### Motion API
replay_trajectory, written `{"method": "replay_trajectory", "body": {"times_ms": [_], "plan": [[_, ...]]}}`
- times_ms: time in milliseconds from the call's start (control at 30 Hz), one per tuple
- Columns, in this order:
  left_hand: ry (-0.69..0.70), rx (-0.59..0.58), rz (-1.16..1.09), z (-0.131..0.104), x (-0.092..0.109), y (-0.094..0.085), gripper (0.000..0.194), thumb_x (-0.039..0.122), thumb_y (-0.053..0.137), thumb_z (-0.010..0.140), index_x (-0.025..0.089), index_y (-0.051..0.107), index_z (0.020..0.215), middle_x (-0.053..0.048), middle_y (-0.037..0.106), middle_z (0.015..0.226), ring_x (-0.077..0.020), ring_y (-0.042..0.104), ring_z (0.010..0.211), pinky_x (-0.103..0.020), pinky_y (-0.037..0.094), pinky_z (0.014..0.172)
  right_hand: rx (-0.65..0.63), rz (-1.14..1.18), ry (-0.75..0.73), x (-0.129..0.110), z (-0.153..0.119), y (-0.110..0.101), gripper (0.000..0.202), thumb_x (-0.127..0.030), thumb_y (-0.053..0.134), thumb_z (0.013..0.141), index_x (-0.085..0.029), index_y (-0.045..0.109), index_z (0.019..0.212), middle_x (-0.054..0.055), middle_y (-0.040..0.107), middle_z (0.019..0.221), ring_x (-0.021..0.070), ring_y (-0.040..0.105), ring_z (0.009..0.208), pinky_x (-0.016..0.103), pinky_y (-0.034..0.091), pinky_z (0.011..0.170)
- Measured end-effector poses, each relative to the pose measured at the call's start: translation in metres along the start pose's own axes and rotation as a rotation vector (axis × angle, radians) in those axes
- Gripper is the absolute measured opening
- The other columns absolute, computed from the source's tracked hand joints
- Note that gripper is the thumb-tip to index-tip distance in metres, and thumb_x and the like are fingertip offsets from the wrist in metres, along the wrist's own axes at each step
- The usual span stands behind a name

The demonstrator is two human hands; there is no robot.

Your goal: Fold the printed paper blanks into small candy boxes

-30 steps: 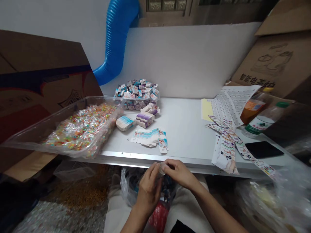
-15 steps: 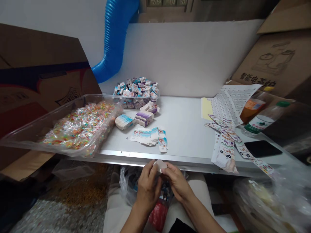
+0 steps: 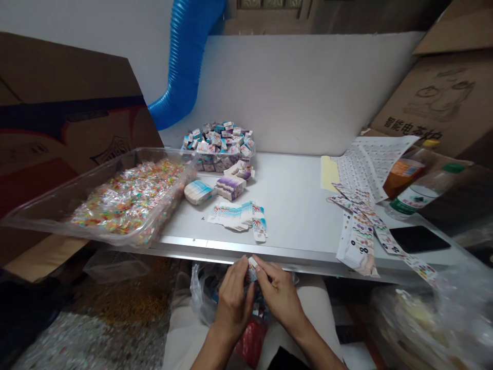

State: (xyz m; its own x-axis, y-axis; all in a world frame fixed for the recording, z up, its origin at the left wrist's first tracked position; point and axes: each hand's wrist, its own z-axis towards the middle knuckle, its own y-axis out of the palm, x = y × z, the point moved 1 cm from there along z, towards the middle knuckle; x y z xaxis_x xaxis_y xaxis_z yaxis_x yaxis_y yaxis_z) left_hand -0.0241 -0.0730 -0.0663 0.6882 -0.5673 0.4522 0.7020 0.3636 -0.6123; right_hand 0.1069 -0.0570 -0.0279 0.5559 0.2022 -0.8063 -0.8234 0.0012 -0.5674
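Between my left hand (image 3: 233, 295) and my right hand (image 3: 279, 290) is a small printed cardboard box (image 3: 252, 269), held by the fingers of both just past the table's front edge. My fingers hide much of it. Below it, on my lap, a clear plastic bag (image 3: 199, 293) holds many small boxes, with something red beside it. On the table ahead lie fanned flat blue-and-white cartons (image 3: 233, 215) and a few more set crosswise (image 3: 259, 226). Behind them are a purple-and-white stack (image 3: 231, 186) and a blue-and-white stack (image 3: 199, 192).
A clear tray (image 3: 50, 229) of small packets with colourful bits stands at left. Another clear tub (image 3: 252, 154) heaped with small boxes is at the back. Sticker strips (image 3: 358, 239), a phone (image 3: 419, 239) and a bottle (image 3: 412, 198) lie right. A blue hose (image 3: 185, 67) hangs behind.
The box between my fingers has turned from its plain pale side to a printed side. My right fingers have shifted over it. The view has moved slightly.
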Motion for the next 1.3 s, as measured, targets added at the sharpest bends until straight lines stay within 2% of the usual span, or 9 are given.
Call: {"method": "replay_trajectory", "body": {"times_ms": [267, 500, 633, 767, 900, 1000, 1167, 1233, 1300], "plan": [[0.003, 0.017, 0.060, -0.004, -0.002, 0.002, 0.054, 0.011, 0.044, 0.088, 0.015, 0.027, 0.139, -0.015, 0.052, 0.130, -0.0238, 0.050, 0.120, -0.040, 0.050, 0.094, 0.071, -0.486, -0.439, 0.002, -0.017, 0.008, 0.054, -0.005, 0.038, 0.080, -0.009, 0.045, 0.133, 0.017, 0.059, 0.123, 0.0297, 0.058, 0.102, 0.049, 0.046, 0.088], [-0.048, 0.042, 0.011, -0.004, 0.000, 0.000, 0.055, 0.013, 0.047, 0.087, 0.014, 0.027, 0.139, -0.016, 0.054, 0.126, -0.0225, 0.052, 0.118, -0.037, 0.050, 0.094, 0.155, -0.264, -0.340, 0.010, -0.023, 0.015, 0.043, -0.011, 0.037, 0.089, -0.018, 0.050, 0.129, 0.011, 0.061, 0.121, 0.0236, 0.058, 0.108, 0.041, 0.048, 0.088], [-0.065, -0.034, 0.017, -0.014, -0.008, 0.001, 0.051, 0.012, 0.043, 0.088, 0.018, 0.031, 0.137, -0.014, 0.053, 0.128, -0.0217, 0.050, 0.120, -0.037, 0.049, 0.095, 0.010, -0.352, -0.421, 0.009, -0.021, 0.012, 0.041, -0.014, 0.039, 0.088, -0.015, 0.052, 0.127, 0.013, 0.063, 0.118, 0.0254, 0.061, 0.097, 0.042, 0.048, 0.083], [-0.061, -0.095, 0.055, -0.026, -0.020, 0.004, 0.045, 0.013, 0.043, 0.088, 0.022, 0.041, 0.132, -0.014, 0.049, 0.133, -0.0224, 0.051, 0.120, -0.035, 0.050, 0.092, -0.034, -0.260, -0.307, 0.016, 0.020, -0.011, 0.028, -0.027, 0.042, 0.092, -0.022, 0.065, 0.107, 0.007, 0.070, 0.099, 0.0195, 0.062, 0.088, 0.033, 0.048, 0.079], [-0.117, -0.166, 0.151, -0.033, -0.024, 0.009, 0.048, 0.024, 0.049, 0.088, 0.021, 0.037, 0.135, -0.014, 0.052, 0.130, -0.0247, 0.055, 0.115, -0.038, 0.053, 0.087, -0.004, -0.501, -0.276, 0.036, 0.075, -0.026, 0.056, -0.041, 0.058, 0.081, -0.017, 0.047, 0.130, 0.014, 0.052, 0.131, 0.0293, 0.047, 0.114, 0.044, 0.040, 0.090], [-0.142, -0.217, 0.176, -0.033, -0.020, 0.009, 0.062, 0.034, 0.055, 0.086, 0.018, 0.028, 0.139, -0.015, 0.055, 0.127, -0.0276, 0.055, 0.114, -0.045, 0.050, 0.090, -0.119, -0.628, -0.316, 0.046, 0.091, -0.026, 0.041, -0.030, 0.048, 0.087, -0.014, 0.053, 0.125, 0.014, 0.057, 0.125, 0.0278, 0.051, 0.107, 0.042, 0.039, 0.088], [-0.087, -0.042, 0.217, -0.001, -0.008, -0.001, 0.060, 0.024, 0.050, 0.088, 0.014, 0.022, 0.140, -0.018, 0.047, 0.132, -0.0282, 0.045, 0.124, -0.046, 0.046, 0.095, 0.121, -0.479, -0.376, 0.022, 0.066, -0.039, 0.033, -0.019, 0.038, 0.091, -0.013, 0.059, 0.116, 0.014, 0.065, 0.109, 0.0253, 0.055, 0.099, 0.039, 0.037, 0.087], [-0.070, 0.017, 0.262, 0.020, -0.003, -0.005, 0.067, 0.024, 0.054, 0.085, 0.010, 0.019, 0.141, -0.022, 0.035, 0.141, -0.0322, 0.031, 0.133, -0.052, 0.038, 0.102, 0.070, -0.275, -0.327, 0.003, 0.051, -0.046, 0.028, -0.025, 0.039, 0.092, -0.017, 0.064, 0.104, 0.008, 0.068, 0.094, 0.0210, 0.058, 0.086, 0.033, 0.041, 0.080], [0.007, -0.019, 0.279, 0.037, 0.000, -0.008, 0.061, 0.018, 0.050, 0.085, 0.011, 0.022, 0.139, -0.020, 0.039, 0.139, -0.0311, 0.032, 0.132, -0.054, 0.033, 0.104, -0.091, -0.081, -0.213, -0.011, 0.040, -0.050, 0.028, -0.031, 0.040, 0.092, -0.019, 0.066, 0.087, 0.002, 0.066, 0.078, 0.0166, 0.057, 0.073, 0.027, 0.042, 0.068]]}}
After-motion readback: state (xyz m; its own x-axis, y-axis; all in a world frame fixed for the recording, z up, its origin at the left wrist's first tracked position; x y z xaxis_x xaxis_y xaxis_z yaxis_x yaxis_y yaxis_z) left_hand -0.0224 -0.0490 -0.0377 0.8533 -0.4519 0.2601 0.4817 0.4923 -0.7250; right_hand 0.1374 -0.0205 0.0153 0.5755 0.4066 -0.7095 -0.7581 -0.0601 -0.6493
